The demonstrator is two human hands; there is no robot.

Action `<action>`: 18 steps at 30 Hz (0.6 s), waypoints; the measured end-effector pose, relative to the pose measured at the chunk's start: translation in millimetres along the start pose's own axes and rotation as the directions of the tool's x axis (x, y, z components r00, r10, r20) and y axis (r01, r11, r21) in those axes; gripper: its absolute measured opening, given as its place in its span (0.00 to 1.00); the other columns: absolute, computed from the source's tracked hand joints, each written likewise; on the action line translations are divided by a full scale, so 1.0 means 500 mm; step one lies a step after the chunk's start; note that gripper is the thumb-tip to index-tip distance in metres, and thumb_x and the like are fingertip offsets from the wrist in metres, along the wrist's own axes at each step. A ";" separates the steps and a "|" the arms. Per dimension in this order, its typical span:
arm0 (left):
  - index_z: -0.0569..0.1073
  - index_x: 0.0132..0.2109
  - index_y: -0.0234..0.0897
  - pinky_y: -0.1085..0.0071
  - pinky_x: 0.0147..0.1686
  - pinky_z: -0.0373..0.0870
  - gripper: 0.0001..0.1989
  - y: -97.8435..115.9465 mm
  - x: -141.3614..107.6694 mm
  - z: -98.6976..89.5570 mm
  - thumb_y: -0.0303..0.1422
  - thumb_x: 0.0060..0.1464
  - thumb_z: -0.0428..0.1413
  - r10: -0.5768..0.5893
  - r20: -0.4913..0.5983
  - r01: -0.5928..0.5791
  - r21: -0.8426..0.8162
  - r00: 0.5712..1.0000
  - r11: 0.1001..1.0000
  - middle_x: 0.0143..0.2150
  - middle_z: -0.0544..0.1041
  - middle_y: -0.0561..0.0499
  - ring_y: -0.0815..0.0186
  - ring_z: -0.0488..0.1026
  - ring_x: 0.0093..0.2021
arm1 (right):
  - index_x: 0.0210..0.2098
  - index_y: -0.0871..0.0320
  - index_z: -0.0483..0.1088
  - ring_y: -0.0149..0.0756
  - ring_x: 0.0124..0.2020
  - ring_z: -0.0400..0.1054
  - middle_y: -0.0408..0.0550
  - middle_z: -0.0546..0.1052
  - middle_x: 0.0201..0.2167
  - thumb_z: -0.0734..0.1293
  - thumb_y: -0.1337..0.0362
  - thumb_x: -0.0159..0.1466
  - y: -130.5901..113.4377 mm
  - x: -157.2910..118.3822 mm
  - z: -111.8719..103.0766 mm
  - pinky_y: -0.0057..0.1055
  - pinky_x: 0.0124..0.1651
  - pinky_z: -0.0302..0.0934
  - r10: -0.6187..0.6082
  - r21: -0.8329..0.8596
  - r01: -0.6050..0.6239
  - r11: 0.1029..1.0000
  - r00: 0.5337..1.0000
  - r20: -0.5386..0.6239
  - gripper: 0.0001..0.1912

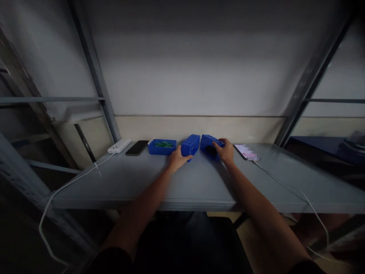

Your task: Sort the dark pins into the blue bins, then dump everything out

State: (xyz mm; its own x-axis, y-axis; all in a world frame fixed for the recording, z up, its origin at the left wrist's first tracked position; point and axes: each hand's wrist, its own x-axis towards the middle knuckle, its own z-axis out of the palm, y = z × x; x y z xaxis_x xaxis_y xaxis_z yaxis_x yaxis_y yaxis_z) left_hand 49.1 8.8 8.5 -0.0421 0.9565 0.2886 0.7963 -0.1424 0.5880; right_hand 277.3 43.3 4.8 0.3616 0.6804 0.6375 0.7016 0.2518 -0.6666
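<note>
My left hand [178,159] grips a small blue plastic bin [190,144], which is tilted on its side with its opening turned toward the right. My right hand [226,150] holds a second blue bin [207,141], also tipped, with something dark inside it. The two bins lean near each other, a narrow gap between them. Just left of my left hand, a third blue bin [162,152] stands upright and holds green pieces [163,144]. What lies in the left-held bin is too dim to make out.
On the grey shelf top [194,186] lie a dark phone [137,147] and a white power bank [119,146] with a cable at left. A lit phone [245,152] with a white cable lies at right. Metal uprights [310,82] flank the shelf, and a wall stands behind.
</note>
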 end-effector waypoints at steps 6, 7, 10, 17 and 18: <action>0.63 0.50 0.40 0.68 0.40 0.65 0.32 -0.001 0.001 0.001 0.49 0.38 0.59 0.016 -0.011 -0.017 -0.005 1.000 1.000 0.46 0.74 0.46 0.58 0.71 0.45 | 0.40 0.60 0.68 0.42 0.38 0.65 0.55 0.72 0.37 0.62 0.47 0.52 -0.001 0.000 -0.001 0.37 0.42 0.56 -0.028 -0.009 0.028 1.000 1.000 -0.005 0.25; 0.63 0.50 0.40 0.68 0.40 0.65 0.32 -0.001 0.001 0.001 0.49 0.38 0.59 0.019 -0.013 -0.019 -0.007 1.000 1.000 0.46 0.74 0.45 0.58 0.71 0.45 | 0.40 0.60 0.68 0.42 0.38 0.65 0.55 0.72 0.37 0.62 0.47 0.52 0.000 0.000 -0.001 0.37 0.42 0.56 -0.031 -0.010 0.031 0.999 1.000 -0.006 0.25; 0.63 0.51 0.41 0.68 0.39 0.65 0.33 -0.005 0.002 0.003 0.49 0.38 0.59 0.021 -0.018 -0.021 -0.011 1.000 1.000 0.46 0.74 0.46 0.58 0.71 0.44 | 0.40 0.60 0.69 0.42 0.38 0.65 0.54 0.72 0.36 0.62 0.47 0.52 0.000 0.001 -0.001 0.36 0.42 0.56 -0.031 -0.010 0.031 0.999 1.000 -0.003 0.25; 0.63 0.52 0.42 0.68 0.40 0.65 0.33 -0.006 0.002 0.002 0.47 0.38 0.60 0.027 -0.022 -0.028 -0.043 0.999 0.999 0.46 0.74 0.47 0.59 0.71 0.45 | 0.40 0.60 0.69 0.42 0.38 0.65 0.54 0.72 0.37 0.63 0.47 0.52 -0.001 0.001 -0.002 0.36 0.42 0.57 -0.019 0.003 0.019 1.000 1.000 -0.002 0.25; 0.63 0.52 0.42 0.68 0.41 0.65 0.33 -0.004 0.001 0.001 0.47 0.38 0.61 0.025 -0.022 -0.026 -0.053 0.999 0.998 0.47 0.74 0.47 0.59 0.71 0.45 | 0.40 0.60 0.69 0.42 0.38 0.65 0.54 0.72 0.37 0.63 0.47 0.52 -0.001 0.001 -0.002 0.36 0.41 0.57 -0.023 0.006 0.023 1.000 1.000 0.000 0.25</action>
State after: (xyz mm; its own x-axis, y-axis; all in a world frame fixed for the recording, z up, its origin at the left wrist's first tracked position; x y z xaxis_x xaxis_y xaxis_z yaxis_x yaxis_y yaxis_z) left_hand 47.6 9.7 7.1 -0.0354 0.9468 0.3198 0.7640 -0.1806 0.6194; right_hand 277.6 42.7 5.7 0.3455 0.6741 0.6529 0.7058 0.2718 -0.6542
